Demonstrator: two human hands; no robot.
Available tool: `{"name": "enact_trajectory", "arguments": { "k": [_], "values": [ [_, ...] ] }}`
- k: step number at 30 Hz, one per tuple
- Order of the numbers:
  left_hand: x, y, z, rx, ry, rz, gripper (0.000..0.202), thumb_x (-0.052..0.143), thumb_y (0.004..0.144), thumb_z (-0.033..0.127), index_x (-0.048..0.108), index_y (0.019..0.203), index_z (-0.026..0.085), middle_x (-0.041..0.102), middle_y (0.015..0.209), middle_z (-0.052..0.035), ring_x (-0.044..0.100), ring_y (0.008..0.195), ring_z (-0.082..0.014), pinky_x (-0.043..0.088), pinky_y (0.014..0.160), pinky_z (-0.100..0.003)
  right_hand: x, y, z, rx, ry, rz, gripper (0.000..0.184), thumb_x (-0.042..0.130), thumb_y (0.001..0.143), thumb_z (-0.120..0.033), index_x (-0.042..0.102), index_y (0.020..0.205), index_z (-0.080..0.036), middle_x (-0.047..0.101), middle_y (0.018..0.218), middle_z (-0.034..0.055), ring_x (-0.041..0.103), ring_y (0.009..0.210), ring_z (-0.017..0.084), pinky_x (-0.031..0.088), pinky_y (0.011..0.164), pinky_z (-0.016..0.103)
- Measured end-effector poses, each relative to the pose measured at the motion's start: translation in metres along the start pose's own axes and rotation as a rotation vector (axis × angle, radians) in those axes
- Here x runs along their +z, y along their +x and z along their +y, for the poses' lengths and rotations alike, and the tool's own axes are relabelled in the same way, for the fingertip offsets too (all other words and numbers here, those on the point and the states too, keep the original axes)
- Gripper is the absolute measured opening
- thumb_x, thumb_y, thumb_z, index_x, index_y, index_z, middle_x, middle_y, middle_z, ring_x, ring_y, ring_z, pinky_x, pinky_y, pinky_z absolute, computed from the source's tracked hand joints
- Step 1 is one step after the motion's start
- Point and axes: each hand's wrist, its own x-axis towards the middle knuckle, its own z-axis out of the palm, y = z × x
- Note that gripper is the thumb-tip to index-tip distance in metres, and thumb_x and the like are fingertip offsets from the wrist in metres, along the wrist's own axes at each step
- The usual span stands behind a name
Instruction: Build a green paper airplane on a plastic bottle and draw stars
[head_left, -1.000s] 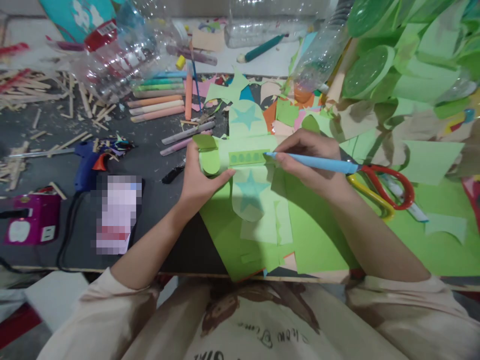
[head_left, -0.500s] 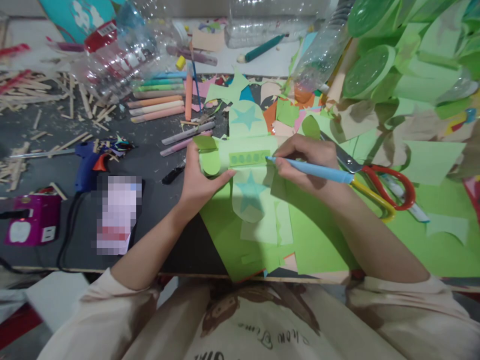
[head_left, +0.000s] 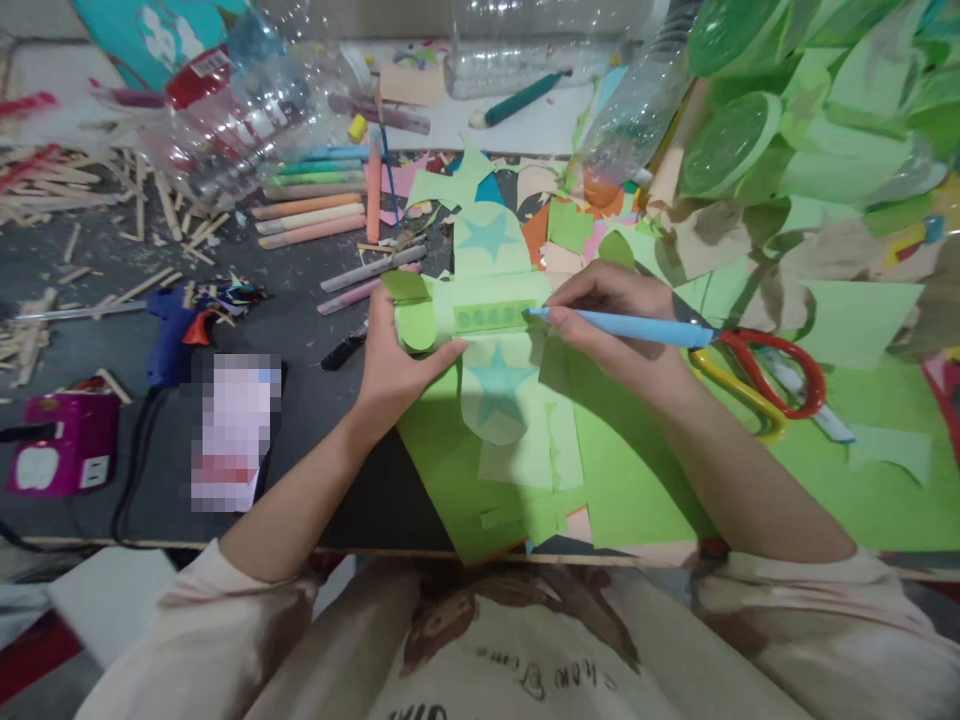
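Note:
A pale green paper model [head_left: 491,288], shaped like a small plane, lies in front of me with a blue star on each of its two rounded wings. Across its body runs a darker green strip [head_left: 491,317] with a row of several round blue marks. My left hand [head_left: 382,375] grips the model's left end, thumb along the lower edge. A light blue felt-tip pen [head_left: 645,328] is pinched in my right hand [head_left: 619,300], its tip on or just over the strip's right end. Just right of that hand lie scissors [head_left: 772,372] with red and yellow handles.
Green paper sheets [head_left: 637,450] lie underneath. On the left are a blue glue gun [head_left: 169,330], a phone [head_left: 232,430] and a purple box [head_left: 64,440]. Several markers [head_left: 311,215], wooden sticks [head_left: 60,200], clear plastic bottles [head_left: 240,120] and paper scraps crowd the back.
The whole view has shifted slightly. The pen still touches or hovers at the strip's right end, its barrel lying a little flatter. My left hand keeps its hold on the model.

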Motion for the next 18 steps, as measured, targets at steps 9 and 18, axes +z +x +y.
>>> {"name": "enact_trajectory", "arguments": {
  "k": [9,18],
  "values": [
    [-0.0008,0.0011,-0.0017,0.026,-0.001,-0.016,0.087,0.072,0.073,0.073,0.042,0.14,0.027,0.057,0.138,-0.0137,0.057,0.131,-0.033,0.044,0.114,-0.051,0.005,0.0001,-0.0018,-0.053,-0.069,0.002,0.014,0.067,0.084,-0.023,0.061,0.071,-0.023,0.059,0.06,-0.0043,0.046,0.049,0.009,0.038,0.046,0.025],
    [0.0002,0.0001,-0.002,0.02,-0.001,-0.005,0.08,0.072,0.077,0.068,0.042,0.138,0.026,0.057,0.138,-0.0139,0.057,0.131,-0.0317,0.042,0.115,-0.05,-0.0023,0.0013,0.0009,-0.051,-0.07,-0.064,0.019,0.069,0.084,-0.024,0.061,0.067,-0.023,0.06,0.06,-0.0027,0.05,0.052,0.011,0.039,0.047,0.027]
  ]
}}
